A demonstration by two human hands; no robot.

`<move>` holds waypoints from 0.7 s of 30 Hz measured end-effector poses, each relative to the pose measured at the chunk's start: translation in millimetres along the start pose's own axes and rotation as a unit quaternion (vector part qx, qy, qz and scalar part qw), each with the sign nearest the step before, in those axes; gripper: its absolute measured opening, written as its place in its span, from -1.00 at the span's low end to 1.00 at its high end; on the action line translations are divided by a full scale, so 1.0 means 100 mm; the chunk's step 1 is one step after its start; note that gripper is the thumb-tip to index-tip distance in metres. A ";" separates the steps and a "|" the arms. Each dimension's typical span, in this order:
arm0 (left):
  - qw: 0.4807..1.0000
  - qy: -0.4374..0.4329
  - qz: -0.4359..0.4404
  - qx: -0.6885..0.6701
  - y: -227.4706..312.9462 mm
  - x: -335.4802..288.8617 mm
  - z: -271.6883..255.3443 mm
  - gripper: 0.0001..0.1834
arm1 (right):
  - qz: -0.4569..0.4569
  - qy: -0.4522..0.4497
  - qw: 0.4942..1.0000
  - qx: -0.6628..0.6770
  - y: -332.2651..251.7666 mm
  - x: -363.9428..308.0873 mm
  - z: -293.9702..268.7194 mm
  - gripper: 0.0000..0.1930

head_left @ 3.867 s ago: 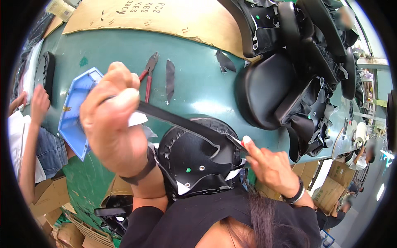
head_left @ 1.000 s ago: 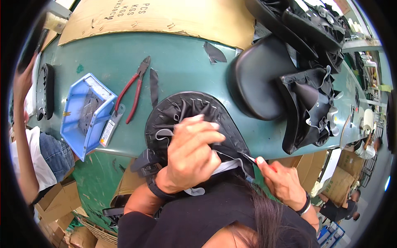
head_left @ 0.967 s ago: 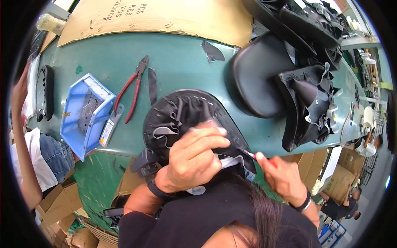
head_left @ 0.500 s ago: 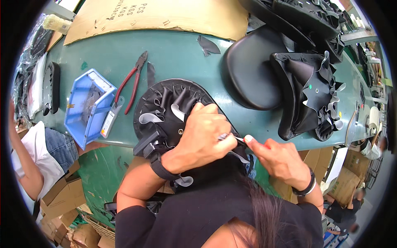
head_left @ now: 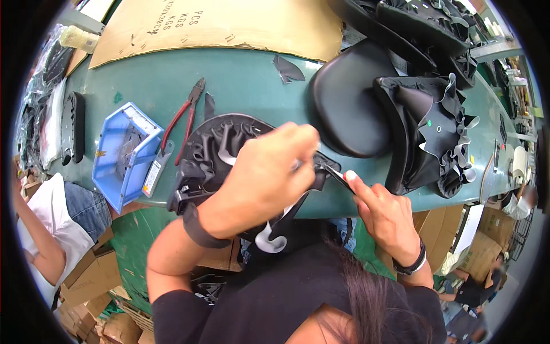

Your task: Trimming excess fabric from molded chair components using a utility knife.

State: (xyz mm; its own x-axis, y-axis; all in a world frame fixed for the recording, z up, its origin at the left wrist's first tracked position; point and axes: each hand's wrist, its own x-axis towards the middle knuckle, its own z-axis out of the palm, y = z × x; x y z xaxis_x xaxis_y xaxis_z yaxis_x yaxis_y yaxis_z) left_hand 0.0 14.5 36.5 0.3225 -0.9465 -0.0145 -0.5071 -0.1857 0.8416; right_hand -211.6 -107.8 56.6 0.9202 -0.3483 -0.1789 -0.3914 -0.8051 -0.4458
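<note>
A black padded cushion lies at the table's near edge, its underside up, with the cover gathered in loose folds. Grey backing shows on a cover flap hanging toward me. My left hand is closed in a fist over the cushion, blurred, and appears to grip the cover's edge; its fingertips are hidden. To its right, my right hand holds a slim dark tool with its thumb along it. The tool's tip touches the cushion's right corner; its exact kind is unclear.
Red-handled cutting pliers and a blue bin of small dark pieces lie left. More black cushions are piled at right. A cardboard sheet covers the far side. Another person's arm is at far left.
My left fist has moved up and slightly left, away from the tool. The cushion has shifted left and its right corner shows now. My right hand stays near the same place with the tool.
</note>
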 end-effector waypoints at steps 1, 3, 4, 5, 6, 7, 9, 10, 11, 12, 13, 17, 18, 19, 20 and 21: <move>0.987 -0.025 -0.009 0.158 0.10 -0.02 0.07 -0.79 | -0.008 0.005 1.000 0.002 0.01 0.04 0.00 -0.43; 0.965 0.018 0.069 0.254 0.04 -0.02 0.18 -0.75 | -0.014 0.029 0.999 0.018 0.00 0.08 0.04 -0.44; 0.965 0.010 0.087 0.249 -0.04 0.03 0.21 -0.74 | -0.007 0.022 1.000 0.012 0.00 0.08 0.06 -0.44; 0.964 0.001 0.104 0.243 -0.13 0.07 0.24 -0.74 | 0.000 0.013 1.000 0.007 -0.01 0.08 0.09 -0.43; 0.975 0.023 0.096 0.200 -0.19 0.10 0.29 -0.73 | 0.002 0.014 1.000 0.008 0.00 0.08 0.17 -0.43; 0.975 0.018 0.097 0.198 -0.19 0.13 0.29 -0.73 | -0.002 0.063 0.994 0.084 0.01 0.08 0.30 -0.45; 0.994 0.055 0.075 0.063 -0.22 0.18 0.27 -0.74 | -0.006 0.111 0.981 0.161 -0.02 0.06 0.41 -0.47; 0.994 0.068 0.068 -0.055 -0.28 0.22 0.29 -0.73 | 0.035 0.100 0.973 0.205 -0.06 0.02 0.44 -0.49; 0.994 0.068 0.066 -0.054 -0.27 0.22 0.26 -0.73 | 0.074 0.089 0.962 0.248 -0.09 -0.02 0.46 -0.51; 0.990 0.053 0.039 -0.126 -0.24 0.22 0.20 -0.72 | 0.104 0.076 0.952 0.276 -0.11 -0.05 0.50 -0.53; 0.980 0.038 0.012 -0.197 -0.20 0.23 0.15 -0.71 | 0.107 0.077 0.952 0.278 -0.13 -0.03 0.50 -0.53; 0.960 0.051 -0.021 -0.275 -0.17 0.23 0.14 -0.67 | 0.207 0.014 0.887 0.413 -0.19 0.05 0.44 -0.53; 0.955 0.039 -0.057 -0.287 -0.13 0.22 0.11 -0.66 | 0.242 -0.014 0.851 0.467 -0.20 0.04 0.44 -0.53; 0.956 0.039 -0.056 -0.286 -0.18 0.24 0.11 -0.66 | 0.241 -0.013 0.851 0.467 -0.21 0.05 0.45 -0.53; 0.878 0.077 -0.052 -0.469 -0.29 0.28 0.13 -0.70 | 0.224 -0.036 0.845 0.484 -0.24 0.05 0.47 -0.53; 0.764 0.109 -0.049 -0.634 -0.35 0.29 0.13 -0.73 | 0.210 -0.058 0.838 0.501 -0.28 0.05 0.49 -0.54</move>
State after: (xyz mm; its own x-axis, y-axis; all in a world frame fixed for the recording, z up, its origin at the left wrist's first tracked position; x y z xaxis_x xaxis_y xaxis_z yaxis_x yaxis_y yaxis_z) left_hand 16.9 -9.9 -0.1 0.5043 -0.8528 -0.1360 0.6655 0.2834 0.6906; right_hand -195.5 -63.8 24.7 0.7219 -0.4033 -0.5624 -0.5286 0.2032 -0.8242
